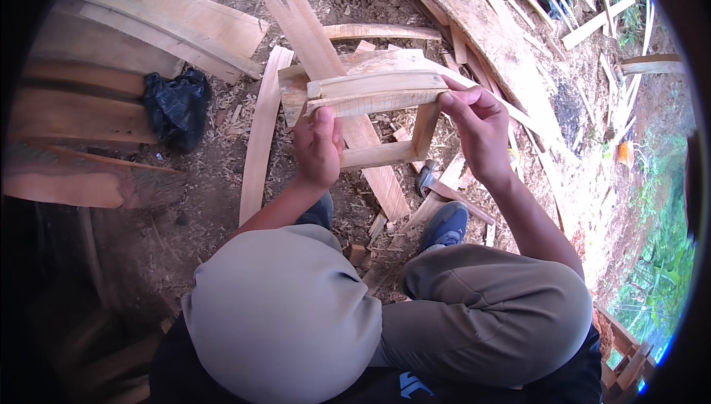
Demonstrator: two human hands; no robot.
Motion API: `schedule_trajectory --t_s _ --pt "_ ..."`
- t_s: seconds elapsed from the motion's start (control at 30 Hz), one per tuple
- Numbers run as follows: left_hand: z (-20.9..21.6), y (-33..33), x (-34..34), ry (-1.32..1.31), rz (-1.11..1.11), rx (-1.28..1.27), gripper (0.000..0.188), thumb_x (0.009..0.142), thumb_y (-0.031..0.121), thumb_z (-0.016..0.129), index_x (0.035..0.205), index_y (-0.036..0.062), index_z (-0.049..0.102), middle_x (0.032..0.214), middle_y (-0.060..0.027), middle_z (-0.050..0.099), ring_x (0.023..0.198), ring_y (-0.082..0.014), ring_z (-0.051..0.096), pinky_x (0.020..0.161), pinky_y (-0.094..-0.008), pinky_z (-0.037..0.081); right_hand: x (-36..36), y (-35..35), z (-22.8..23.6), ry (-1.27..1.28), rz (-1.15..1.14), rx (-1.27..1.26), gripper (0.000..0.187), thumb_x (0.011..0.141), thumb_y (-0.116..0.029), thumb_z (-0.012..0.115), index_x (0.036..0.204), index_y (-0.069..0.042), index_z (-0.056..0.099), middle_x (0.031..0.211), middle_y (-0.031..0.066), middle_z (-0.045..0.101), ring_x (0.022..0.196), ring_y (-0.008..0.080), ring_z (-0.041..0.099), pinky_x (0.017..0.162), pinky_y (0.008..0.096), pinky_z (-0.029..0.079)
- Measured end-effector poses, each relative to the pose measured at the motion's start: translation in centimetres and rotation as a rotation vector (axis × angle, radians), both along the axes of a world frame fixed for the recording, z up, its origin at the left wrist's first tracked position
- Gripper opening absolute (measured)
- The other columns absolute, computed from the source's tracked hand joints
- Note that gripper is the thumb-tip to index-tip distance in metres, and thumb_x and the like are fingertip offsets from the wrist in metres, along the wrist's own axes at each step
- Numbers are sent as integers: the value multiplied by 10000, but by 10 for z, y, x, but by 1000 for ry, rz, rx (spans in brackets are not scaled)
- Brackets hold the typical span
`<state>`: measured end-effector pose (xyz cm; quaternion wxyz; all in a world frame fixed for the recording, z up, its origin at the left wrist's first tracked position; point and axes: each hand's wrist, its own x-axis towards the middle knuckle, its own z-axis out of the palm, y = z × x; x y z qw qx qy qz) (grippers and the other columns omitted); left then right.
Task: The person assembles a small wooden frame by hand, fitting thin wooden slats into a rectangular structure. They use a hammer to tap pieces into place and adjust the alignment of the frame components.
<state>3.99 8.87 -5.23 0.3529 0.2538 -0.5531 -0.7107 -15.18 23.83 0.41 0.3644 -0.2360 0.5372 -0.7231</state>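
Out in front of my knees I hold up a small pale wooden frame (389, 100) by its two ends. Its upper rail looks doubled, with two strips lying along each other. An upright joins this rail to a lower bar at the right. My left hand (319, 146) is closed on the left end, thumb pressed on the rail's near face. My right hand (478, 126) pinches the right corner between thumb and fingers. The frame's left side is mostly hidden by my left hand. Below its right end a hammer (452, 195) with a wooden handle lies on the ground.
Long planks (261, 141) lie across the shaving-covered ground beyond and beside my feet. Stacked boards (159, 19) and a crumpled black plastic bag (178, 108) are at the left. A large curved board (474, 22) and loose strips spread at the far right. My blue shoe (446, 225) is near the hammer.
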Motion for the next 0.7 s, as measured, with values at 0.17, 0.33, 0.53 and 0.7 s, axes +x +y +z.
schedule_trajectory --t_s 0.17,0.33,0.53,0.7 --pt "8 4 -5 -248 -59 23 446 1055 503 389 824 127 451 617 41 382 449 -42 347 394 -205 315 -15 3 -9 36 99 242 230 926 -154 724 1082 -8 640 1075 153 697 1103 197 648 969 335 516" --pt "9 7 -8 -372 -163 233 462 1029 552 444 818 140 436 627 53 367 456 -33 339 392 -204 317 -21 10 -7 280 230 519 422 931 -325 725 1223 -34 634 1068 115 705 971 149 665 830 309 554" --pt "18 -5 -29 -428 -297 295 443 982 531 567 952 98 477 689 40 415 510 -38 410 448 -221 381 -30 10 -13 141 168 506 343 969 -276 675 1234 -58 665 1018 63 726 933 115 672 802 287 556" --pt "22 -7 -58 -444 -355 -64 612 955 390 665 1303 -24 379 843 -21 524 574 -65 479 495 -228 419 -37 15 -28 114 -99 501 282 968 -235 681 1191 -62 680 1014 71 728 883 113 685 773 279 567"
